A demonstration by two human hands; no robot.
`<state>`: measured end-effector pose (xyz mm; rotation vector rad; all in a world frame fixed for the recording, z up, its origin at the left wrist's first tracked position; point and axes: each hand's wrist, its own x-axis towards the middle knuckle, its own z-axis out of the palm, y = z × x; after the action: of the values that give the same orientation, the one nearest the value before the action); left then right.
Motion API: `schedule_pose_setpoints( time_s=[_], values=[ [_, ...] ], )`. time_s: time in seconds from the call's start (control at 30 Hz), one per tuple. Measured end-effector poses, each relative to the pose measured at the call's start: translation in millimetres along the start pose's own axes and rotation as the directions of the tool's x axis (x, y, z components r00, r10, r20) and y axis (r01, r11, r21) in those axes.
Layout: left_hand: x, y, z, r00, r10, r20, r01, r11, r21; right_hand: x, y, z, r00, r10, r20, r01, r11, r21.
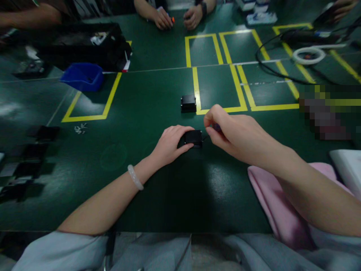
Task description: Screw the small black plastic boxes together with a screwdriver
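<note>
A small black box (193,137) lies on the green table, with my left hand (174,142) closed round its left side, thumb in front and fingers behind. Just to the right, my right hand (234,128) pinches a small screwdriver (216,127), mostly hidden by the fingers. Its thin dark shaft reaches toward the box's right side, where small metal points show; whether the tip touches cannot be made out. Behind the held box stands a second black box (188,103). Several loose screws (81,128) are scattered on the table at the left.
A blue bin (83,76) stands at back left beside a large black case (84,45). Several dark parts (31,154) sit at far left. A pink cloth (265,188) lies under my right forearm. Cables (308,55) are at right; a co-worker's hands (163,19) rest opposite.
</note>
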<state>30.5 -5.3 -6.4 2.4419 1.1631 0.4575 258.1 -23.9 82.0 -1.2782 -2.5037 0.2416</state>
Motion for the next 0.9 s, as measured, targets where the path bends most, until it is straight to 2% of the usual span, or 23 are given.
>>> schedule_pose_setpoints(
  time_s=[0.2, 0.37, 0.53, 0.9],
  values=[
    [0.2, 0.5, -0.4, 1.0, -0.005, -0.004, 0.005, 1.0, -0.004, 2.5, -0.5, -0.9, 1.0, 0.016, 0.016, -0.016, 1.0, -0.017],
    [-0.2, 0.6, -1.4, 1.0, -0.004, 0.002, 0.004, 1.0, -0.008, 2.3, 2.2, 1.4, 0.999, 0.045, -0.02, -0.045, 0.999, 0.005],
    [-0.7, -0.1, -0.2, 1.0, -0.001, -0.002, 0.001, 1.0, 0.0, 0.0, 4.9, 1.0, 0.997, 0.064, -0.043, -0.066, 0.997, -0.049],
    [-0.9, 0.7, -0.4, 1.0, 0.001, -0.002, -0.001, 1.0, -0.006, 0.5, 3.2, 0.6, 0.999, 0.044, 0.001, -0.044, 0.999, 0.007]
  ],
)
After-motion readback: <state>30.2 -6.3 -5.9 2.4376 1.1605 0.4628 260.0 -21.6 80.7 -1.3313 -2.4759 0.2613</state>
